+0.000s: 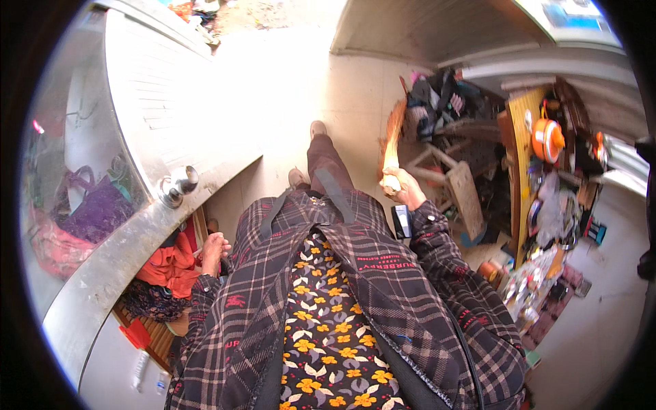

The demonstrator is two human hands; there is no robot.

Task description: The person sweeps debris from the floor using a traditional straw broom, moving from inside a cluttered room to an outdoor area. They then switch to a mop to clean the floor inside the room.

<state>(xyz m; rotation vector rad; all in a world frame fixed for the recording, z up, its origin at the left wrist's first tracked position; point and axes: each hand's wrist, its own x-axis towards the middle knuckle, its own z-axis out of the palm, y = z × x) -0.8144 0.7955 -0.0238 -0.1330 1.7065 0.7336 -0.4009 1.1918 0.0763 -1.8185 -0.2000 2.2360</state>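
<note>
My right hand [402, 188] is closed around the pale bound handle of a hand broom [392, 146], whose reddish-brown bristles point away from me towards the doorway. Beside my left leg, at the left of the view, my left hand [215, 248] hangs with its fingers curled; I see no object in it. Close to that hand lies a bundle of orange cloth [166, 269]. I am standing on a pale tiled floor [353, 113], one foot ahead of the other.
A white door [169, 92] with a round metal knob [182, 182] stands at left. To the right are a wooden stool [465, 197], a heap of clothes [433, 102] and a yellow wooden board [524, 154] with an orange container [547, 140]. Bright light fills the doorway ahead.
</note>
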